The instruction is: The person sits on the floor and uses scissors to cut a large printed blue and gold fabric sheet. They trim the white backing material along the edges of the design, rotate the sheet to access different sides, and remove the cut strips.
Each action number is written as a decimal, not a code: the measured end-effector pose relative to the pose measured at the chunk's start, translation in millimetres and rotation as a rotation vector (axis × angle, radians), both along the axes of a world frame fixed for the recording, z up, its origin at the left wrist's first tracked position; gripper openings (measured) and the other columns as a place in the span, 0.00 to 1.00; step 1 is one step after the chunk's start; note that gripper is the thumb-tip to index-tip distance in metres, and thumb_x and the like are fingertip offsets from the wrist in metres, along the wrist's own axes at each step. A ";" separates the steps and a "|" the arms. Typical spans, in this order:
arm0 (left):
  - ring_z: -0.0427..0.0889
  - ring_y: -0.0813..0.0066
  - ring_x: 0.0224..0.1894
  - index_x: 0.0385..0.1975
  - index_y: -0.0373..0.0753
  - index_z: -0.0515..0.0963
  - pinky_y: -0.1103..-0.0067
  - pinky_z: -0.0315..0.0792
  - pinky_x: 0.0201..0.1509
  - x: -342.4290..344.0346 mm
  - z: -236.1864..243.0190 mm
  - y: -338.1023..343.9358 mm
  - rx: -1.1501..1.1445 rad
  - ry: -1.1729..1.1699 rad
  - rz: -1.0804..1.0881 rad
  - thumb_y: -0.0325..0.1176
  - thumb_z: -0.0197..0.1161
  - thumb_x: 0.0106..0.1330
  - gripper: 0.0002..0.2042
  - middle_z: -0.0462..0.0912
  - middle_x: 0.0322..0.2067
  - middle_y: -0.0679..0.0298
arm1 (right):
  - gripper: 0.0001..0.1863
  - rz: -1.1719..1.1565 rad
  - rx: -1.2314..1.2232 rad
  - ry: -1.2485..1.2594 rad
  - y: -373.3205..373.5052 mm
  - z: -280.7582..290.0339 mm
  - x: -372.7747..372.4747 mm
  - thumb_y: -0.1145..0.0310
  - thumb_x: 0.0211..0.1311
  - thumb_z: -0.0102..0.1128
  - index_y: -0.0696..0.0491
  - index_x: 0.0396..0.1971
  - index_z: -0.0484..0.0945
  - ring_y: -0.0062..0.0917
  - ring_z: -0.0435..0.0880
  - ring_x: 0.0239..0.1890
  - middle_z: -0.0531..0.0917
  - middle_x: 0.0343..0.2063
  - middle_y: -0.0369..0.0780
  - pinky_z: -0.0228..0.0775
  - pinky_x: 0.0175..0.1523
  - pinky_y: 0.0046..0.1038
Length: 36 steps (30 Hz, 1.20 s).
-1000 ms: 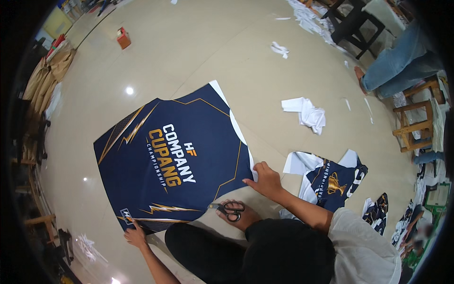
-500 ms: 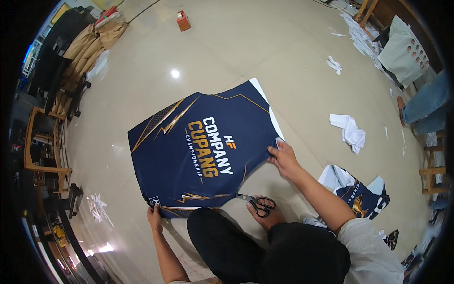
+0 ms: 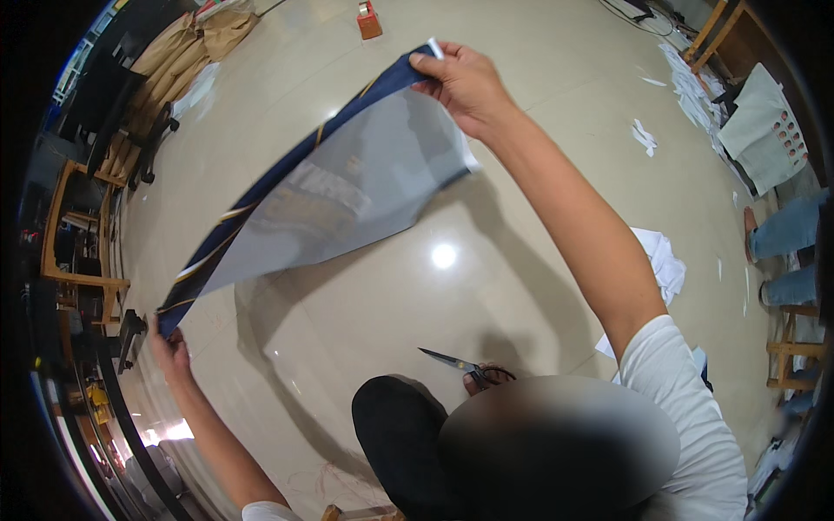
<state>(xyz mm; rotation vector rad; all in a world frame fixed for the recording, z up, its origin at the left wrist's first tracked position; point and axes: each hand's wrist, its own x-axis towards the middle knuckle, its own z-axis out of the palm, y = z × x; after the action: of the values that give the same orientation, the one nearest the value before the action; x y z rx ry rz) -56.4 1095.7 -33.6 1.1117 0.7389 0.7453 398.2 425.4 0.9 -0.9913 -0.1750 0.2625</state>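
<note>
A navy fabric panel [image 3: 347,187] with gold and white trim hangs raised over the floor, its pale underside turned toward me. My left hand [image 3: 172,352] grips its lower left corner. Up at the far end, my right hand [image 3: 465,87] pinches the upper corner between thumb and fingers. The panel sags between both hands and casts a shadow on the tiles. Below it, a pair of scissors [image 3: 456,359] with dark handles lies by my foot, blades pointing left; neither hand touches it. My black-clad knee [image 3: 395,425] is bent beside the scissors.
An orange-red tape dispenser [image 3: 368,22] stands on the floor at the back. White fabric scraps [image 3: 665,260] lie to the right, near a pale printed bag [image 3: 764,130] and another person's jeans-clad leg [image 3: 786,230]. A wooden frame [image 3: 87,278] stands at left.
The panel has gone from lying flat, printed side up, to being lifted and tipped with its underside showing. Both hands rose and moved farther away, the right one most. The scissors came free of the cloth.
</note>
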 end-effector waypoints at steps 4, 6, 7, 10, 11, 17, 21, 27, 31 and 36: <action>0.90 0.69 0.48 0.54 0.33 0.82 0.76 0.83 0.52 -21.0 23.2 -104.5 0.001 -0.097 0.142 0.39 0.68 0.77 0.16 0.89 0.51 0.56 | 0.34 0.014 -0.052 -0.136 -43.9 33.0 -51.1 0.73 0.71 0.70 0.67 0.69 0.63 0.29 0.88 0.48 0.86 0.50 0.46 0.84 0.52 0.33; 0.89 0.67 0.53 0.58 0.33 0.82 0.73 0.82 0.58 -56.7 41.7 -136.3 0.073 -0.072 0.208 0.41 0.68 0.77 0.19 0.88 0.55 0.55 | 0.34 0.011 -0.037 -0.119 -52.8 31.4 -78.4 0.72 0.71 0.71 0.67 0.69 0.63 0.28 0.88 0.49 0.86 0.51 0.46 0.83 0.54 0.34; 0.88 0.67 0.55 0.59 0.33 0.81 0.72 0.81 0.59 -63.8 34.5 -155.9 0.085 -0.031 0.235 0.41 0.68 0.77 0.19 0.88 0.56 0.55 | 0.34 -0.004 -0.057 -0.084 -59.7 25.5 -90.7 0.72 0.71 0.71 0.67 0.69 0.63 0.28 0.87 0.50 0.86 0.52 0.47 0.82 0.54 0.34; 0.86 0.67 0.59 0.62 0.34 0.79 0.69 0.79 0.64 -91.9 0.5 -178.0 0.135 0.076 0.209 0.44 0.67 0.78 0.22 0.85 0.59 0.56 | 0.34 -0.030 -0.129 0.026 -72.2 -15.3 -119.6 0.72 0.72 0.71 0.67 0.69 0.63 0.27 0.87 0.52 0.86 0.53 0.47 0.81 0.54 0.34; 0.86 0.67 0.58 0.63 0.35 0.78 0.70 0.80 0.62 -90.5 -13.0 -197.5 0.161 0.138 0.205 0.44 0.68 0.78 0.22 0.86 0.58 0.57 | 0.33 -0.034 -0.176 0.064 -76.3 -32.3 -125.8 0.72 0.72 0.70 0.67 0.69 0.63 0.27 0.87 0.51 0.86 0.53 0.47 0.81 0.53 0.33; 0.87 0.68 0.52 0.59 0.35 0.74 0.71 0.85 0.53 -121.7 -107.0 -231.6 0.188 0.401 0.297 0.43 0.69 0.78 0.21 0.84 0.52 0.58 | 0.31 -0.016 -0.475 0.215 -86.7 -135.3 -145.2 0.75 0.70 0.71 0.65 0.67 0.64 0.27 0.89 0.47 0.89 0.48 0.47 0.83 0.47 0.31; 0.87 0.72 0.46 0.63 0.39 0.68 0.75 0.83 0.44 -143.1 -162.0 -240.9 0.136 0.576 0.252 0.43 0.72 0.75 0.26 0.83 0.50 0.60 | 0.29 0.006 -0.638 0.259 -87.3 -197.6 -152.4 0.78 0.68 0.71 0.63 0.64 0.66 0.25 0.89 0.41 0.89 0.45 0.46 0.83 0.41 0.27; 0.82 0.78 0.36 0.65 0.40 0.66 0.81 0.73 0.31 -173.8 -218.7 -239.8 0.169 0.770 0.254 0.41 0.73 0.74 0.28 0.83 0.44 0.62 | 0.29 -0.034 -0.814 0.203 -99.2 -248.0 -164.2 0.81 0.65 0.72 0.64 0.61 0.68 0.26 0.89 0.34 0.87 0.41 0.48 0.84 0.35 0.25; 0.80 0.79 0.34 0.63 0.41 0.65 0.82 0.70 0.28 -186.0 -231.0 -249.4 0.198 0.825 0.265 0.38 0.72 0.74 0.26 0.83 0.42 0.60 | 0.26 -0.078 -0.882 0.153 -111.1 -254.0 -175.6 0.79 0.65 0.72 0.62 0.59 0.71 0.25 0.89 0.32 0.89 0.35 0.45 0.82 0.33 0.26; 0.84 0.75 0.38 0.64 0.39 0.63 0.81 0.77 0.32 -219.3 -241.1 -260.4 0.160 0.878 0.276 0.33 0.72 0.74 0.26 0.82 0.48 0.56 | 0.25 -0.105 -0.999 0.086 -119.2 -251.3 -190.9 0.77 0.63 0.74 0.60 0.57 0.74 0.27 0.89 0.30 0.89 0.30 0.43 0.80 0.35 0.30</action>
<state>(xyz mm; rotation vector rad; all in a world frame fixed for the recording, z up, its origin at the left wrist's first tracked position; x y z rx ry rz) -275.7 835.4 -274.7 1.5130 1.6172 0.5272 207.3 306.2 -250.4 -1.9683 0.1101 0.2986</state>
